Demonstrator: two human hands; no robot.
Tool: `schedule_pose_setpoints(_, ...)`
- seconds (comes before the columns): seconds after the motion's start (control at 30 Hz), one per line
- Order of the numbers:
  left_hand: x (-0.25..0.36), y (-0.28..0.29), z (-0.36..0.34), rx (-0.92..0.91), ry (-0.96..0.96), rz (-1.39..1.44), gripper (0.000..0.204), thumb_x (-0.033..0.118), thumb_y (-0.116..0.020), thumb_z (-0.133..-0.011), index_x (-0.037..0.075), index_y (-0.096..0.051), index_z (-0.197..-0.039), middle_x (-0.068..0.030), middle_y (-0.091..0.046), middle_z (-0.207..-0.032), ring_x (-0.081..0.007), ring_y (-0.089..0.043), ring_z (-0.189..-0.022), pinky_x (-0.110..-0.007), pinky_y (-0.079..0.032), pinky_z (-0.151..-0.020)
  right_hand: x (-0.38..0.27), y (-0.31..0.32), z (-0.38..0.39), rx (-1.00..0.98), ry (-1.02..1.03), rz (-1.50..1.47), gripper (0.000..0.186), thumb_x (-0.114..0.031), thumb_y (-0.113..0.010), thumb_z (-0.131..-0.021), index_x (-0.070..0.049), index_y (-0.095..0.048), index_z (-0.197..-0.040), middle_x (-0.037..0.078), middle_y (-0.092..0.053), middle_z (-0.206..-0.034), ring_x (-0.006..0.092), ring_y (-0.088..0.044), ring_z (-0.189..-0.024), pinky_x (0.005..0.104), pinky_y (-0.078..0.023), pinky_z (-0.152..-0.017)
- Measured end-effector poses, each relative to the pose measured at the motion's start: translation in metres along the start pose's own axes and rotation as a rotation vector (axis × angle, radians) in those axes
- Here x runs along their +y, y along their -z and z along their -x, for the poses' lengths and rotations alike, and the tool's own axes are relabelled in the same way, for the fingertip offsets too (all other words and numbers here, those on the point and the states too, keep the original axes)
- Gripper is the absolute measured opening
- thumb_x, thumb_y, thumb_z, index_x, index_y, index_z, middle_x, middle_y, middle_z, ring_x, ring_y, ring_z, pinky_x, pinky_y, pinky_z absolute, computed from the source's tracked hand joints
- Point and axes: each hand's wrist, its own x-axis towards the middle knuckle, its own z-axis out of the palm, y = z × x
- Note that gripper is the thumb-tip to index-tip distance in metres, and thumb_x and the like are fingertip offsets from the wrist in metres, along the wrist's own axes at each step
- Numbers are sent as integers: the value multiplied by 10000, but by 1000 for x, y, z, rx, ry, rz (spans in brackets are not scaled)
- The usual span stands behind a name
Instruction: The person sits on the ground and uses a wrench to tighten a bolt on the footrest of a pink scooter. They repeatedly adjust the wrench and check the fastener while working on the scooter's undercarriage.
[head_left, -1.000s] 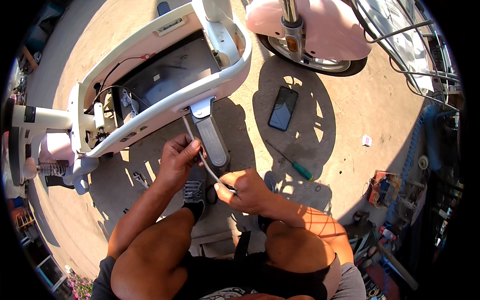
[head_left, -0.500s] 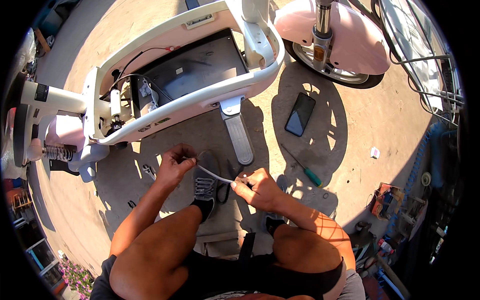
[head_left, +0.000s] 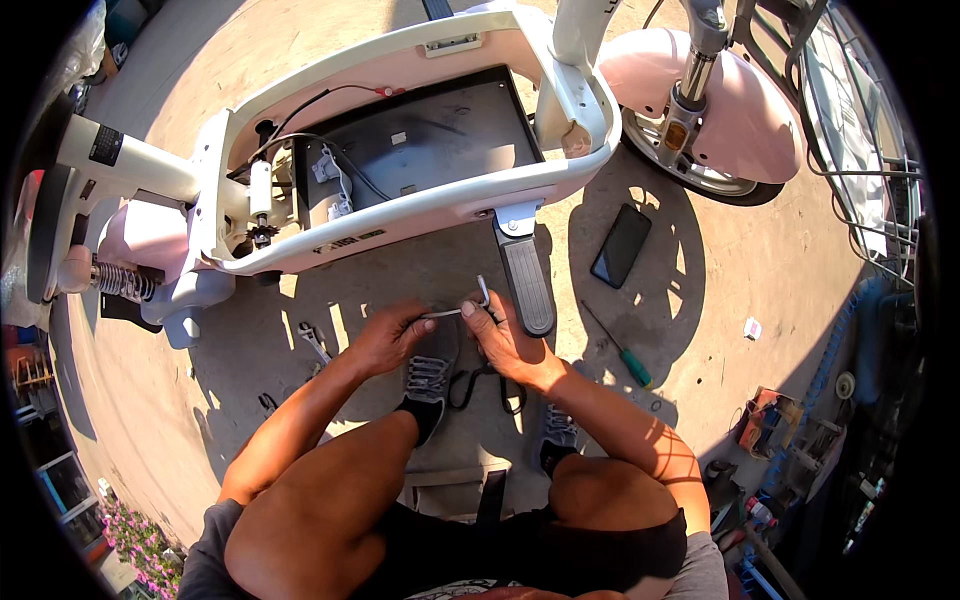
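Both hands, left [head_left: 392,335] and right [head_left: 500,335], pinch a thin bent metal rod [head_left: 462,308]; it looks stiff and light; best held by its ends.

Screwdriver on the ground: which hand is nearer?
Right. The right hand is just left of the green-handled screwdriver; the left hand sits farther left, beyond it.

The scooter frame [head_left: 400,215] in front of me is white, with a pale pink front fender [head_left: 745,110] and a black floor tray [head_left: 440,135]. A thin red wire [head_left: 350,90] runs along its rim. The footrest [head_left: 525,280] is grey. On the tan ground [head_left: 700,290] lie a black phone [head_left: 621,245] and a green-handled screwdriver [head_left: 622,352]. My shoes [head_left: 430,375] are grey with white laces, my shorts [head_left: 520,545] black.
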Motion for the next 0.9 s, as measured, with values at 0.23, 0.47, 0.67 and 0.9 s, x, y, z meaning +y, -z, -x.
schedule_pose_setpoints(0.23,11,4,-33,134,-157,98,287,282,-528,-1000,4,-590,-969,-145,-543,-844,-286,-560,-796,-373,-447,-736,-7,-17,-31,144,265,-154,258,-259,-472,-1036,-23,-572,-1067,8,-552,-762,67,-496,-613,225,-418,-544)
schedule_pose_setpoints(0.47,7,5,-48,177,-163,139,271,264,-531,-1004,3,-585,-957,-123,-548,-864,-253,-566,-819,-348,-451,-750,-11,-22,-39,228,280,-141,255,-230,-454,-1043,-16,-591,-1051,15,-573,-766,63,-486,-570,213,-403,-511)
schedule_pose_setpoints(0.67,0,1,-51,188,-105,177,255,259,-547,-997,9,-596,-989,-133,-563,-897,-254,-576,-846,-353,-453,-767,-11,-20,-45,237,335,-71,225,-207,-469,-1036,-17,-590,-1047,16,-570,-757,64,-495,-570,219,-410,-507)
schedule_pose_setpoints(0.9,-4,-7,-61,118,-99,265,314,303,-496,-1019,8,-593,-1063,-151,-588,-975,-281,-598,-921,-358,-456,-822,-2,-16,-52,362,421,129,156,-158,-550,-987,-20,-622,-996,80,-600,-748,183,-573,-635,320,-460,-573)
